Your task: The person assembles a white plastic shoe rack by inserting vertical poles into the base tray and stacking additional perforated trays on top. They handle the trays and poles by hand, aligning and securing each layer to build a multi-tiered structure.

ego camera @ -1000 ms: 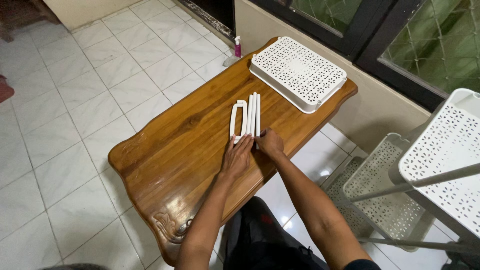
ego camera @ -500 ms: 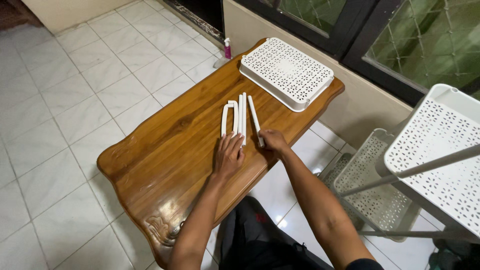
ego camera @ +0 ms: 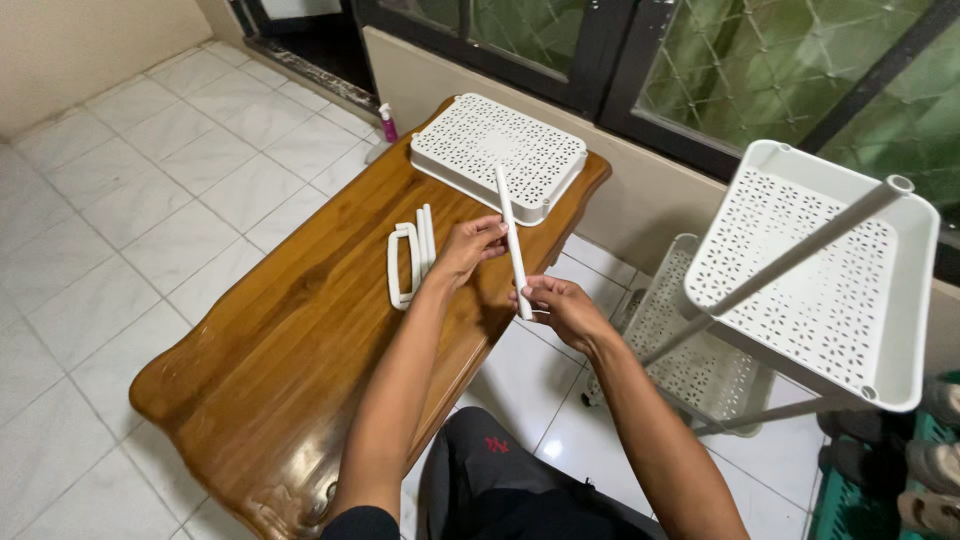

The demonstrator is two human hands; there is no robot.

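White floor tiles (ego camera: 130, 190) surround a glossy wooden bench (ego camera: 290, 330) set against a low wall under dark-framed windows.

Left portion of the bench: bare wood. Near its middle lie the remaining white tubes (ego camera: 422, 240) side by side, with a looped white handle piece (ego camera: 397, 265) just beside them on the left. A second ago four parts lay bundled there under both hands; one tube has since been separated and lifted clear.

Far right corner of the bench: a perforated white tray (ego camera: 470, 140) lies upside down, untouched. A small spray bottle (ego camera: 387, 120) stands on the floor beyond that corner.

Above the right edge of the bench: the left hand (ego camera: 468, 247) has risen off the bench and pinches the lifted white tube (ego camera: 512, 240) near its middle, fingers closed on it. The right hand (ego camera: 560, 308) holds the tube's lower end in a closed grip. The tube stands tilted, its upper end overlapping the tray in view.

Right of the bench: a partly built white rack (ego camera: 830, 270) with perforated shelves and grey poles stands on the floor. Judgement: one tube is now singled out and in hand; the others remain on the bench.
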